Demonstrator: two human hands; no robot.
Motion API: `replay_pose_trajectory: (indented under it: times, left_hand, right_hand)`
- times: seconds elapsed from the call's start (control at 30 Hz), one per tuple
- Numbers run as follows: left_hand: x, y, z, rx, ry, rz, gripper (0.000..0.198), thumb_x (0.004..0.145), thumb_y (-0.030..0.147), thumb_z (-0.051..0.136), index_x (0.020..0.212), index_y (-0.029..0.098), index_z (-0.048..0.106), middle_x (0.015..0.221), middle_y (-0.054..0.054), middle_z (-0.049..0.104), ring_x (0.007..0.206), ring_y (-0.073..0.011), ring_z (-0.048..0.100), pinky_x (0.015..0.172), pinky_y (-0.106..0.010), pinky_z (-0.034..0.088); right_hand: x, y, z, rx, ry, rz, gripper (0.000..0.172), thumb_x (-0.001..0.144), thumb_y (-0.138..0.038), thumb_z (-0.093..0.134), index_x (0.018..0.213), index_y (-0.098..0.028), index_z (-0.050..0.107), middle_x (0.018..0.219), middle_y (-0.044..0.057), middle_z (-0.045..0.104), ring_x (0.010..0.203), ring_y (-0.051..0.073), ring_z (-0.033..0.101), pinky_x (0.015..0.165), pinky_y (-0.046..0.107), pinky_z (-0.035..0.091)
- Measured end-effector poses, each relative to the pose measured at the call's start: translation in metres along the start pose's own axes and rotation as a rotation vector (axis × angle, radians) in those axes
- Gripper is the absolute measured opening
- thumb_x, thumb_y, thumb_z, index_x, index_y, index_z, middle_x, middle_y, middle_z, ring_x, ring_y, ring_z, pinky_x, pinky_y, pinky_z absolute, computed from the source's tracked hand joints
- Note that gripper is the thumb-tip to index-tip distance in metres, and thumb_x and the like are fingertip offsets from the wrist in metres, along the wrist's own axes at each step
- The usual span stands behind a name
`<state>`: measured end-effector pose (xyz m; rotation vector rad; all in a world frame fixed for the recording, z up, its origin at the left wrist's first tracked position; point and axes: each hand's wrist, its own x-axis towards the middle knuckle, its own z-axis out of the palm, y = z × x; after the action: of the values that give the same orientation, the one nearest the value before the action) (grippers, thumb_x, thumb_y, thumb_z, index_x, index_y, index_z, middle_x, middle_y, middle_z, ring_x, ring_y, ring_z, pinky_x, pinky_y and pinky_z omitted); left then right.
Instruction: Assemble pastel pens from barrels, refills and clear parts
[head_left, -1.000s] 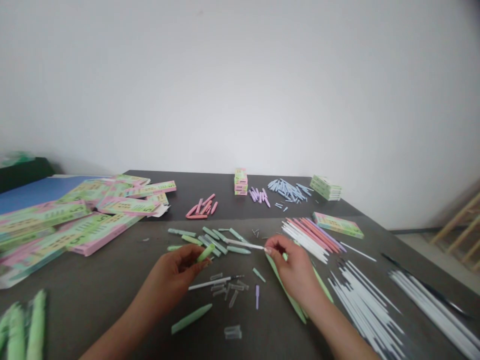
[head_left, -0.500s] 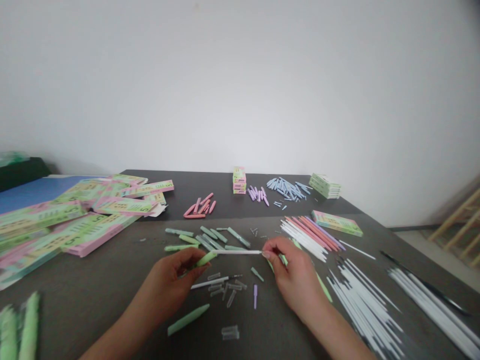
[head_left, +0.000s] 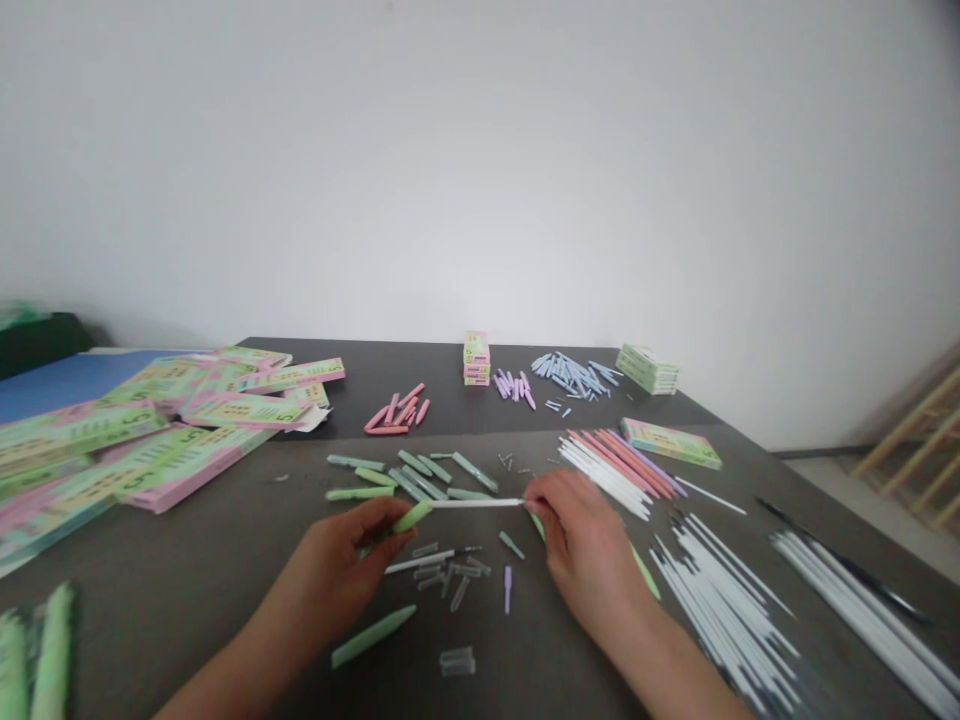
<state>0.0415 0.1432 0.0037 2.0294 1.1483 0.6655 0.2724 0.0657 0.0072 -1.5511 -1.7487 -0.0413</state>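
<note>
My left hand (head_left: 367,540) is closed around a light green pen barrel (head_left: 412,516). A thin white refill (head_left: 476,503) sticks out of the barrel's right end. My right hand (head_left: 574,525) pinches the far end of that refill, its tip hidden by the fingers. A green piece (head_left: 645,573) shows beyond my right hand; whether it is held or lies on the table I cannot tell. Below the refill lie clear plastic caps (head_left: 459,594), another white refill (head_left: 420,564), a small purple piece (head_left: 508,590) and a green pen part (head_left: 373,637).
Green barrels (head_left: 420,485) lie behind my hands. White refills (head_left: 720,610) spread at the right, near coloured sticks (head_left: 630,465). Flat printed boxes (head_left: 202,465) heap at the left. Pink (head_left: 401,412), purple (head_left: 514,388) and blue parts (head_left: 574,375) lie farther back.
My right hand's fingers have turned slightly, with the back of the hand more toward me. The left hand keeps its hold on the barrel. The whole view has shifted slightly.
</note>
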Motion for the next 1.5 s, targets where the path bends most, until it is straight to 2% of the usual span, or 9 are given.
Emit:
replay_pose_trajectory:
  times: [0.27, 0.47, 0.6, 0.8, 0.93, 1.03, 1.13, 1.27, 1.5]
  left_hand:
    - [-0.003, -0.003, -0.001, 0.099, 0.053, 0.070, 0.025, 0.077, 0.037, 0.057, 0.093, 0.024, 0.071, 0.092, -0.002, 0.073, 0.084, -0.0229, 0.066, 0.073, -0.024, 0.048]
    - [-0.014, 0.024, 0.009, -0.023, -0.228, 0.125, 0.029, 0.081, 0.026, 0.050, 0.104, 0.027, 0.068, 0.092, -0.002, 0.073, 0.084, -0.0203, 0.065, 0.074, -0.023, 0.048]
    - [-0.018, 0.036, 0.011, -0.068, -0.278, 0.112, 0.030, 0.082, 0.023, 0.049, 0.105, 0.028, 0.067, 0.089, 0.001, 0.072, 0.081, -0.0177, 0.065, 0.071, -0.020, 0.047]
    - [-0.017, 0.037, 0.003, -0.062, -0.276, 0.091, 0.032, 0.082, 0.022, 0.048, 0.108, 0.025, 0.066, 0.093, 0.000, 0.072, 0.084, -0.0193, 0.064, 0.074, -0.022, 0.046]
    - [-0.017, 0.040, 0.000, -0.065, -0.319, 0.127, 0.036, 0.082, 0.020, 0.047, 0.114, 0.027, 0.062, 0.098, 0.000, 0.071, 0.087, -0.0192, 0.064, 0.076, -0.022, 0.047]
    - [-0.018, 0.039, 0.003, -0.047, -0.288, 0.148, 0.036, 0.083, 0.022, 0.047, 0.116, 0.028, 0.060, 0.106, 0.000, 0.069, 0.093, -0.0187, 0.064, 0.080, -0.021, 0.047]
    - [-0.022, 0.030, 0.010, 0.012, -0.237, 0.229, 0.037, 0.085, 0.021, 0.045, 0.118, 0.028, 0.057, 0.108, -0.002, 0.068, 0.095, -0.0182, 0.064, 0.081, -0.021, 0.047]
    - [-0.028, 0.014, 0.024, 0.193, -0.106, 0.404, 0.044, 0.085, 0.015, 0.040, 0.126, 0.028, 0.050, 0.093, -0.004, 0.070, 0.074, -0.0149, 0.066, 0.066, -0.018, 0.048]
    - [-0.028, 0.021, 0.022, 0.186, -0.051, 0.389, 0.030, 0.086, 0.024, 0.045, 0.113, 0.027, 0.058, 0.085, -0.003, 0.070, 0.069, -0.0136, 0.065, 0.062, -0.017, 0.047]
  right_hand:
    - [0.005, -0.007, -0.012, 0.320, 0.070, 0.050, 0.012, 0.081, -0.013, 0.054, 0.076, -0.020, 0.062, 0.077, 0.002, 0.063, 0.076, 0.016, 0.057, 0.071, 0.028, 0.043]
    - [0.000, -0.021, 0.000, 0.587, -0.012, 0.172, 0.010, 0.073, -0.012, 0.064, 0.070, -0.021, 0.067, 0.071, -0.002, 0.066, 0.068, 0.013, 0.060, 0.064, 0.023, 0.045]
    - [-0.004, -0.025, 0.007, 0.637, 0.001, 0.208, 0.009, 0.072, -0.014, 0.066, 0.069, -0.021, 0.070, 0.066, -0.002, 0.067, 0.061, 0.013, 0.060, 0.059, 0.022, 0.046]
    - [-0.007, -0.028, 0.006, 0.658, 0.011, 0.068, 0.021, 0.084, -0.019, 0.053, 0.098, -0.024, 0.068, 0.085, 0.003, 0.070, 0.077, 0.015, 0.064, 0.069, 0.027, 0.050]
    - [-0.012, -0.035, 0.009, 0.830, 0.025, 0.217, 0.021, 0.083, -0.018, 0.054, 0.103, -0.024, 0.058, 0.082, 0.001, 0.071, 0.073, 0.015, 0.066, 0.066, 0.026, 0.052]
    - [-0.012, -0.037, 0.011, 0.895, 0.101, 0.290, 0.005, 0.076, -0.019, 0.063, 0.080, -0.021, 0.059, 0.075, 0.002, 0.072, 0.067, 0.015, 0.067, 0.060, 0.025, 0.052]
    - [-0.011, -0.036, 0.011, 0.883, 0.179, 0.327, 0.007, 0.071, -0.021, 0.067, 0.071, -0.019, 0.061, 0.067, 0.002, 0.070, 0.059, 0.015, 0.064, 0.054, 0.024, 0.050]
    - [-0.011, -0.035, 0.013, 0.823, 0.231, 0.373, 0.008, 0.070, -0.023, 0.069, 0.069, -0.018, 0.062, 0.063, 0.001, 0.067, 0.055, 0.012, 0.059, 0.049, 0.021, 0.045]
    - [-0.009, -0.038, 0.009, 0.979, 0.098, 0.421, 0.014, 0.067, -0.026, 0.072, 0.065, -0.018, 0.061, 0.061, 0.001, 0.067, 0.054, 0.012, 0.059, 0.051, 0.022, 0.047]
